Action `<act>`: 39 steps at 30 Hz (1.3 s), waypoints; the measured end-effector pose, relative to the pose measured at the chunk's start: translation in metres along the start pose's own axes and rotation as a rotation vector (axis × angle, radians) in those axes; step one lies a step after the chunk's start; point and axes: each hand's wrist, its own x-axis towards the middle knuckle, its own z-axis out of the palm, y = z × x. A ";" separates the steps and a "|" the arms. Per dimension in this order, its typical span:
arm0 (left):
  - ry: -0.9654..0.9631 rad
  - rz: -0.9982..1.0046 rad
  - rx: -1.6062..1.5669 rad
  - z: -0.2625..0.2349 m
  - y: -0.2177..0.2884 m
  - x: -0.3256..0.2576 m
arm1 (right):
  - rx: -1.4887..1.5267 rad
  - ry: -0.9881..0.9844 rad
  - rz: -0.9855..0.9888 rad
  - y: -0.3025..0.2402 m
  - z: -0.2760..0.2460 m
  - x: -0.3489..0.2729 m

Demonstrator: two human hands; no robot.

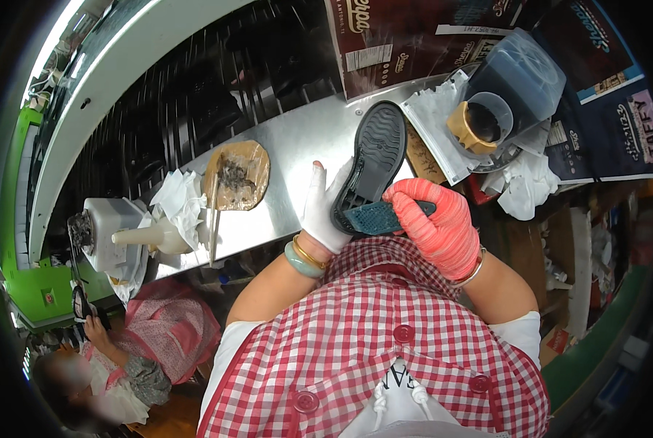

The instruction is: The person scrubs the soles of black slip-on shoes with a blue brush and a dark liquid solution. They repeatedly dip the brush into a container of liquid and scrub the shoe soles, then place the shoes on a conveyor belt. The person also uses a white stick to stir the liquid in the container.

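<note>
My left hand (pixel 325 208), in a white glove, holds a dark shoe sole (pixel 374 153) from below, tread side up and tilted away from me. My right hand (pixel 436 219), in a red-pink glove, is closed on a teal-blue flat brush or pad (pixel 381 217) that lies against the heel end of the sole. Both hands hover over the steel edge of a conveyor (pixel 297 139). A green bangle and a gold bracelet sit on my left wrist.
A brown paper pad with dark residue (pixel 237 175) and a stick lie on the steel edge, beside crumpled white paper (pixel 179 201) and a white squeeze bottle (pixel 148 236). A plastic tub with a cup (pixel 487 120) stands to the right. Another person (pixel 133 358) sits at lower left.
</note>
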 end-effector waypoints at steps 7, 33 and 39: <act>0.052 -0.195 0.075 0.006 0.007 -0.004 | -0.023 -0.213 0.126 -0.018 -0.009 0.017; -0.112 -0.633 0.415 -0.017 0.035 -0.003 | -0.080 -0.583 0.334 -0.028 -0.013 0.053; -0.182 -0.726 0.498 -0.035 0.044 0.000 | -0.085 -0.523 0.360 -0.009 -0.042 0.034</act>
